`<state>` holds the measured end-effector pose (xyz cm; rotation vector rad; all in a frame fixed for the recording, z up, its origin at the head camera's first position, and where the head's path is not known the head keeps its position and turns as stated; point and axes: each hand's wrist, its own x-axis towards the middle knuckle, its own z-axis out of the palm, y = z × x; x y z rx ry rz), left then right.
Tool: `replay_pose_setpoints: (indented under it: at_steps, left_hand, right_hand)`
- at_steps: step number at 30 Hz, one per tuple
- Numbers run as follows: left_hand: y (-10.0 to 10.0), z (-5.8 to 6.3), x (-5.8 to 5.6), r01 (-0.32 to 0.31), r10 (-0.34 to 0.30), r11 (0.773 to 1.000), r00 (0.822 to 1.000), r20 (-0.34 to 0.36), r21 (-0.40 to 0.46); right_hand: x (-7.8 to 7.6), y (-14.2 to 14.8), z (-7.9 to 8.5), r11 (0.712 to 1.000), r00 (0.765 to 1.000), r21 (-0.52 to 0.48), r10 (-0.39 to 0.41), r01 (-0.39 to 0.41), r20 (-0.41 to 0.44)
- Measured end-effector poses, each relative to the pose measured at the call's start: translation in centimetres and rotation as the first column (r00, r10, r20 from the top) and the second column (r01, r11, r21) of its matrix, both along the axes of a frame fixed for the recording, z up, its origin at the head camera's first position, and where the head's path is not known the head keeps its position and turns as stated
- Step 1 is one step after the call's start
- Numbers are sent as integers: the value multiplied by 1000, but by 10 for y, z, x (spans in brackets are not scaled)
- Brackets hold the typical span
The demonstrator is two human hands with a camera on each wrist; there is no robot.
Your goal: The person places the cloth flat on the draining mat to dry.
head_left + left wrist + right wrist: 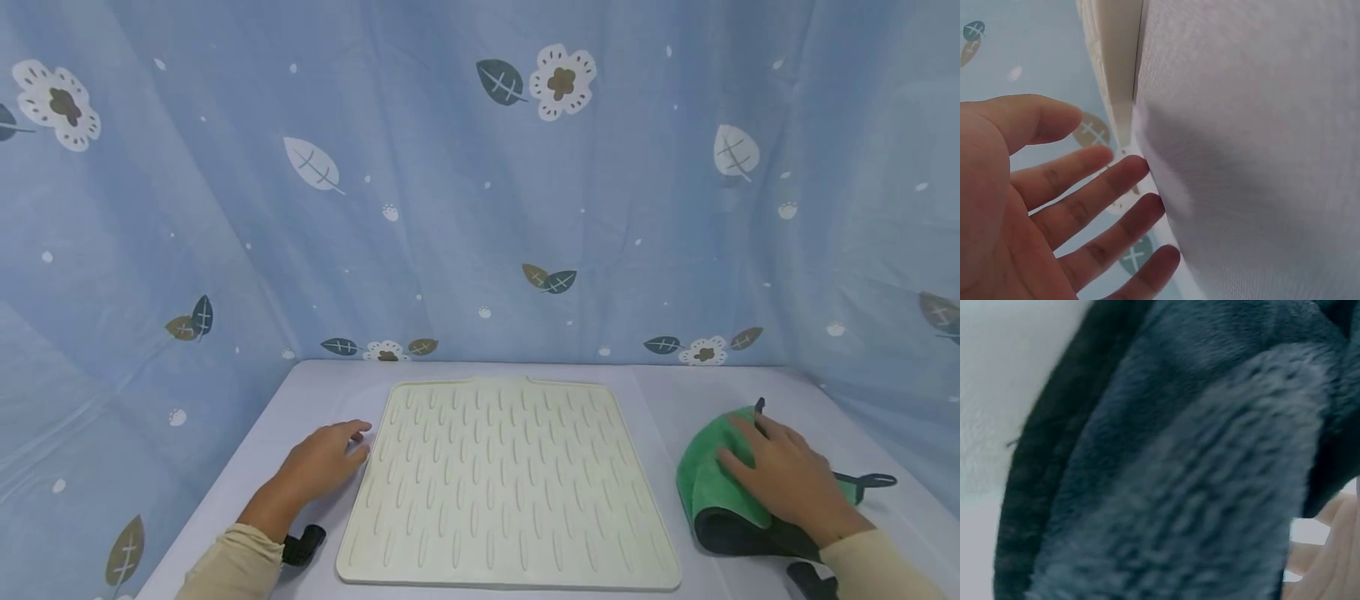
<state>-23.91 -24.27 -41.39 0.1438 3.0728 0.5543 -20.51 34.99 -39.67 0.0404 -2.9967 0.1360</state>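
Blue curtain (442,208) backs the table (660,400). At lower right, the green cloth (703,483) lies directly beneath the right hand (787,475), fingers spread; the left hand (318,462), fingers parted and holding nothing, is well apart, across the mat (510,492).

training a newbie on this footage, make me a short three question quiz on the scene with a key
1. Which hand touches the cloth?
2. True or false: in the head view, the mat lies left of the cloth.
3. The left hand is: a) gripping the mat, b) under the cloth, c) open beside the mat.

Key: 1. The right hand. 2. True. 3. c.
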Motion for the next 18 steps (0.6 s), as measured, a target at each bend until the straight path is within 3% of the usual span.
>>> replay_pose_setpoints:
  at_steps: [10, 18]
  left_hand:
    - [1, -1, 1, -1, 0, 1000, 1000, -25, -11]
    - [-1, -3, 2, -5, 5, 1000, 999, -33, 5]
  right_hand:
    - [-2, 11, -10, 999, 995, -11, -30, 31, 93]
    - [-4, 9, -19, 997, 994, -82, 16, -7, 110]
